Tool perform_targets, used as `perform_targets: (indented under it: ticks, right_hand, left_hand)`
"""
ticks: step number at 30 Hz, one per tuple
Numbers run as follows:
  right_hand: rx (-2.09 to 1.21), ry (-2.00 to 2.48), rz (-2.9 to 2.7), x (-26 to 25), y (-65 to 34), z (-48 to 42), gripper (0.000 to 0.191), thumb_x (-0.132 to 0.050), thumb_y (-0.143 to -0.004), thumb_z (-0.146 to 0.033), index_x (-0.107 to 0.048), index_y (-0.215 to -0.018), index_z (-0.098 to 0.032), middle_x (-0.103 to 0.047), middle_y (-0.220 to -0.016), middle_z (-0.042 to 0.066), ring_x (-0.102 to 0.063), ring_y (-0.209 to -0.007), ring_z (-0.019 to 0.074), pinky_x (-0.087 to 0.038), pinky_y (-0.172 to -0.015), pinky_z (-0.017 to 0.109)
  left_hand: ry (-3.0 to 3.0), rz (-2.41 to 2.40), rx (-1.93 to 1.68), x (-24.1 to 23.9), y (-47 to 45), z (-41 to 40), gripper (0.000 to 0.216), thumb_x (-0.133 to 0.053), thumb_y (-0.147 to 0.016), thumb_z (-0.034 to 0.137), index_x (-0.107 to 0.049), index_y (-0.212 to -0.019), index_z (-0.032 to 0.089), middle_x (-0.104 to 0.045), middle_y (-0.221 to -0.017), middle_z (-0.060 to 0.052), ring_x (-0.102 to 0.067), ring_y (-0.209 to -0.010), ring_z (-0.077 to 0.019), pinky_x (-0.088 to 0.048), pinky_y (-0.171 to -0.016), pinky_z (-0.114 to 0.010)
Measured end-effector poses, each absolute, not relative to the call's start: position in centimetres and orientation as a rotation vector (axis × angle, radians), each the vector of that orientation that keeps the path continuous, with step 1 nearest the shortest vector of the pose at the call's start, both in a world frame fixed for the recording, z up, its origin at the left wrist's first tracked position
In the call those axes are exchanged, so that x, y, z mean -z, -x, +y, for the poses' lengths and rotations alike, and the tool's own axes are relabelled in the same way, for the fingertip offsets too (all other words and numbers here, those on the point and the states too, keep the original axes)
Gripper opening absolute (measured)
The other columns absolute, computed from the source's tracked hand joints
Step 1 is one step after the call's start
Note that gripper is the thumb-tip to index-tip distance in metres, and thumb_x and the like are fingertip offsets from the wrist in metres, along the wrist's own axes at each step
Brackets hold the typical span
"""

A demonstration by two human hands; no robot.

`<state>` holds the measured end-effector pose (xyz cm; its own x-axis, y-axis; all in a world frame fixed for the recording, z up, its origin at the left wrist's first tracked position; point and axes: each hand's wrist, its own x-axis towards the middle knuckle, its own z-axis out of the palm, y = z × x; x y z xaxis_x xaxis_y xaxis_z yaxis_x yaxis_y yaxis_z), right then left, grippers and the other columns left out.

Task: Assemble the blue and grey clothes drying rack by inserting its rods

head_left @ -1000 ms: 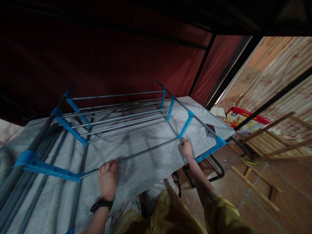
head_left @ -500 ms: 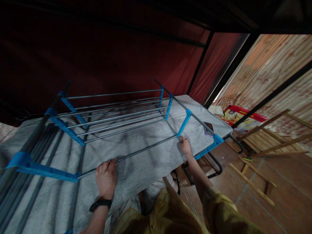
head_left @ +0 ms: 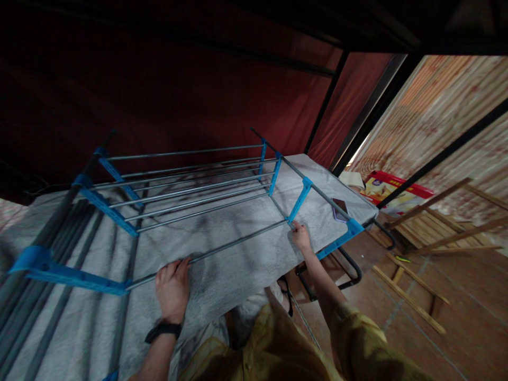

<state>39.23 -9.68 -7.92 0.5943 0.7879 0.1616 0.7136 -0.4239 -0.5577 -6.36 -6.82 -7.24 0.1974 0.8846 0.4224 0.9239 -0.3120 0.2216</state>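
A metal drying rack with blue plastic brackets (head_left: 301, 194) lies on its side over a grey blanket (head_left: 238, 275). My left hand (head_left: 172, 290), with a black watch on the wrist, rests on the blanket with its fingers curled up against the nearest grey rod (head_left: 234, 244). My right hand (head_left: 301, 236) is closed on the far end of that same rod, just below a blue bracket. A dark phone (head_left: 340, 210) lies on the blanket at the right, under the rack's end bar.
A dark red curtain (head_left: 178, 95) hangs behind the rack. At the right are a red and yellow box (head_left: 391, 190), wooden slats (head_left: 432, 233) on a reddish tiled floor, and a black metal frame (head_left: 349, 267) under the blanket's edge.
Almost nothing has moved. My view has shifted slightly, and both hands stay on the front rod.
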Motion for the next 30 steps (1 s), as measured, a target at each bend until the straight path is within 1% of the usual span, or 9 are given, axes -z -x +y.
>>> perform_targets:
  ticks: [9,13,19,22,25,27,30]
  right_hand:
    - [-0.147,2.285,-1.193,7.47,-38.94,-9.76,0.050,-0.047,-0.083,-0.009,-0.065,-0.130,-0.014,-0.064,-0.092,0.009,-0.060,-0.081,0.0193,-0.049,-0.086,0.029]
    - [-0.149,2.284,-1.193,7.64,-39.05,-9.70,0.049,-0.047,-0.084,-0.009,-0.065,-0.129,-0.012,-0.064,-0.091,0.008,-0.060,-0.083,0.0189,-0.048,-0.087,0.029]
    - [-0.142,2.274,-1.190,7.95,-38.97,-9.74,0.049,-0.045,-0.085,-0.008,-0.065,-0.130,-0.012,-0.062,-0.093,0.009,-0.059,-0.079,0.0177,-0.048,-0.086,0.029]
    - [-0.137,2.266,-1.188,8.06,-38.91,-9.74,0.049,-0.045,-0.085,-0.009,-0.065,-0.130,-0.013,-0.062,-0.091,0.008,-0.059,-0.077,0.0179,-0.048,-0.085,0.029]
    - [-0.131,2.265,-1.193,8.08,-38.86,-9.71,0.050,-0.044,-0.085,-0.009,-0.065,-0.130,-0.012,-0.062,-0.092,0.009,-0.059,-0.079,0.0186,-0.048,-0.087,0.030]
    - [-0.143,2.277,-1.190,8.02,-38.82,-9.66,0.050,-0.043,-0.085,-0.009,-0.065,-0.130,-0.011,-0.062,-0.092,0.009,-0.060,-0.082,0.0195,-0.048,-0.088,0.030]
    - [-0.194,2.322,-1.162,7.84,-38.72,-9.55,0.049,-0.044,-0.086,-0.010,-0.064,-0.131,-0.011,-0.064,-0.096,0.010,-0.061,-0.088,0.0202,-0.047,-0.088,0.029]
  left_hand:
    - [2.368,-1.789,0.745,7.10,6.39,-6.93,0.040,-0.038,-0.098,0.027,-0.070,-0.121,0.021,-0.067,-0.104,-0.011,-0.053,-0.094,-0.0275,-0.038,-0.090,-0.040]
    - [2.366,-1.755,0.705,7.34,6.49,-6.87,0.041,-0.037,-0.099,0.028,-0.070,-0.122,0.019,-0.067,-0.105,-0.012,-0.052,-0.094,-0.0280,-0.038,-0.089,-0.041]
    - [2.367,-1.771,0.711,7.08,6.32,-6.92,0.043,-0.036,-0.101,0.030,-0.071,-0.121,0.016,-0.068,-0.104,-0.013,-0.053,-0.093,-0.0281,-0.038,-0.088,-0.041]
    - [2.370,-1.779,0.726,7.00,6.36,-6.90,0.042,-0.036,-0.100,0.030,-0.071,-0.120,0.017,-0.068,-0.104,-0.013,-0.053,-0.094,-0.0281,-0.039,-0.088,-0.041]
    - [2.379,-1.788,0.740,7.06,6.37,-6.71,0.041,-0.037,-0.099,0.029,-0.070,-0.120,0.019,-0.068,-0.104,-0.012,-0.054,-0.094,-0.0277,-0.039,-0.090,-0.041]
    - [2.390,-1.782,0.768,7.09,6.30,-6.67,0.040,-0.037,-0.099,0.028,-0.069,-0.120,0.018,-0.067,-0.104,-0.013,-0.054,-0.096,-0.0279,-0.040,-0.092,-0.042]
    - [2.343,-1.810,0.890,7.13,6.33,-7.34,0.039,-0.040,-0.097,0.032,-0.066,-0.121,0.017,-0.065,-0.110,-0.014,-0.055,-0.104,-0.0291,-0.041,-0.098,-0.045]
